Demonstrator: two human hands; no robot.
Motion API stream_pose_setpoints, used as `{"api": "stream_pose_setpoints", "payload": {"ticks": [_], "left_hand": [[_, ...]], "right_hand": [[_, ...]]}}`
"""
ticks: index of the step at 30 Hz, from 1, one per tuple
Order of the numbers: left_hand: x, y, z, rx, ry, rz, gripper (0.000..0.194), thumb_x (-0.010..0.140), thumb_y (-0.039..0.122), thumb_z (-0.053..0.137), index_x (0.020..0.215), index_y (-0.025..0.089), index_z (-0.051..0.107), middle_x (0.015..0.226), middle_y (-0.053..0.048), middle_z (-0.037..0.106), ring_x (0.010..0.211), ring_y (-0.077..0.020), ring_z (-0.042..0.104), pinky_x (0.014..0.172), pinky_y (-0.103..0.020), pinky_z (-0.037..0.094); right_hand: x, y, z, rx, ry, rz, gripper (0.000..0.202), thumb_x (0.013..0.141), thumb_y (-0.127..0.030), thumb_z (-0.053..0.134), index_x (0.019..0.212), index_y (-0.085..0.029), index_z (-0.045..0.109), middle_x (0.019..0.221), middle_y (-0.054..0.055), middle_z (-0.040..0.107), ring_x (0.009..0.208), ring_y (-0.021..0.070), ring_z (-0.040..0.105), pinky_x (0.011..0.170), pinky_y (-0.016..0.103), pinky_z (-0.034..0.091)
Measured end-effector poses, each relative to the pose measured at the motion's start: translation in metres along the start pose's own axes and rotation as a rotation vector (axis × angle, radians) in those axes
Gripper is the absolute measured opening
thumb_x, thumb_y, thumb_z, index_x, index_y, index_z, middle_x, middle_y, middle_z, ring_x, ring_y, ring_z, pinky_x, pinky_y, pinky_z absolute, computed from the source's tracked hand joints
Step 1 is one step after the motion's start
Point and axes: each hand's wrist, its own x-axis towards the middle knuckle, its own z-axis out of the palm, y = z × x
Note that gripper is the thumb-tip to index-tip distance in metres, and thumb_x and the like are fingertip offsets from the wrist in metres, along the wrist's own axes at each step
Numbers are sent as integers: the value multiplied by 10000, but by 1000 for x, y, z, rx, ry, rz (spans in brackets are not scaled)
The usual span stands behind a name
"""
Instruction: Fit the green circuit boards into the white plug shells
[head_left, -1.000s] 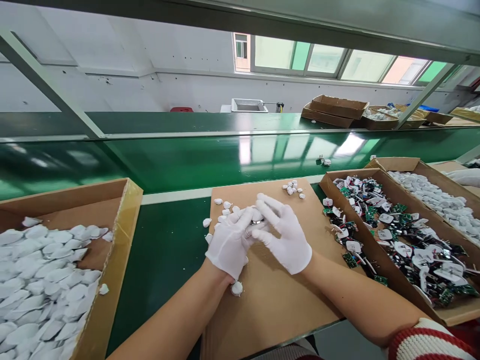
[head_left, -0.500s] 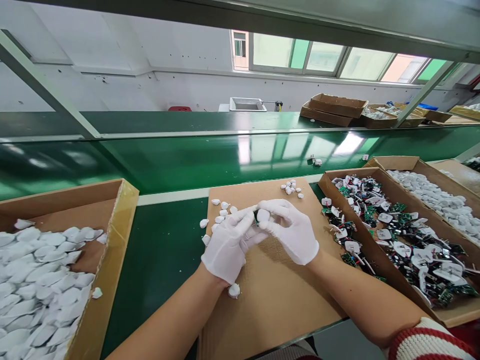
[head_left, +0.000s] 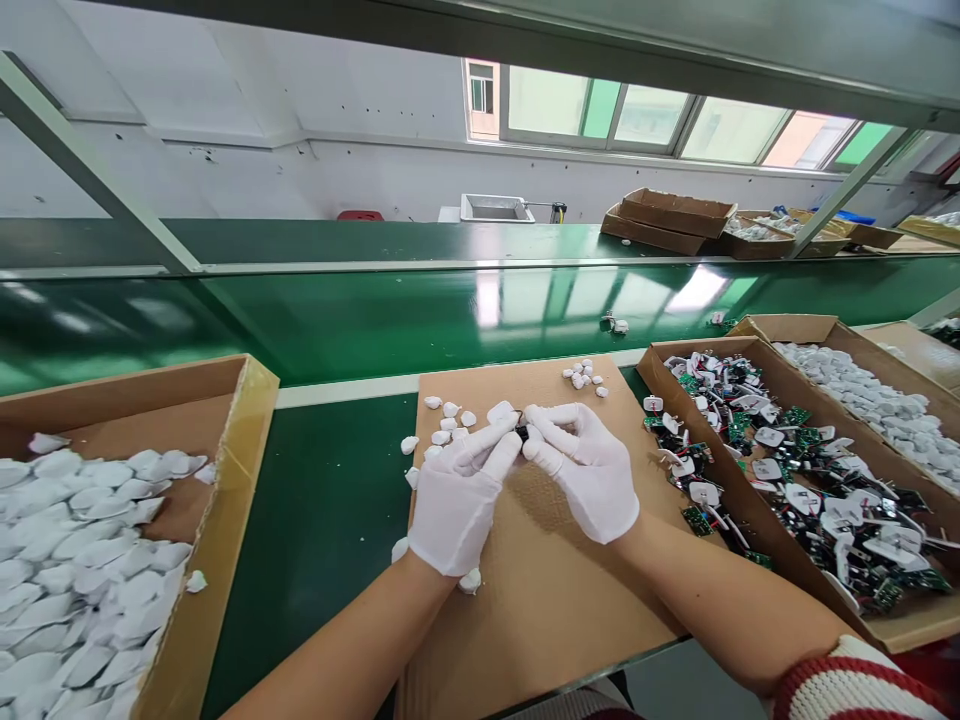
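Both of my hands wear white gloves and meet above a cardboard sheet. Between the fingertips is a small electronic part with a black body; much of it is covered by the fingers. A white plastic piece shows above the fingers of my left hand, apparently belonging to the same part. My right hand pinches the part from the other side. Around my left hand lie several small white pieces, with another group at the sheet's far edge.
On the left, a cardboard box holds many white plastic covers. To the right, another box is full of circuit boards with white parts, some lying outside it. Beyond it stands a box of white pieces. A green conveyor belt runs behind.
The part has been turned between my fingers; its white piece has shifted left and its black body now shows. The small pieces on the green belt have moved left.
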Motion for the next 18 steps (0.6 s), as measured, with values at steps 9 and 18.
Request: {"api": "stream_pose_setpoints", "payload": {"ticks": [9, 18], "left_hand": [[17, -2, -18, 34, -126, 5, 301, 657, 237, 826, 957, 257, 818, 1212, -63, 746, 1304, -308, 577, 1108, -391, 475], [8, 6, -3, -178, -173, -168, 261, 651, 446, 841, 744, 212, 775, 961, -91, 782, 1092, -327, 686, 968, -424, 565]], "right_hand": [[6, 10, 12, -409, 106, -434, 695, 935, -594, 577, 1531, -266, 434, 1344, 160, 577, 1112, 289, 632, 907, 463, 572], [3, 8, 8, -468, 35, -495, 718, 987, -633, 400, 1614, -320, 241, 1565, 131, 433, 1315, 328, 484, 1076, 557, 428]]}}
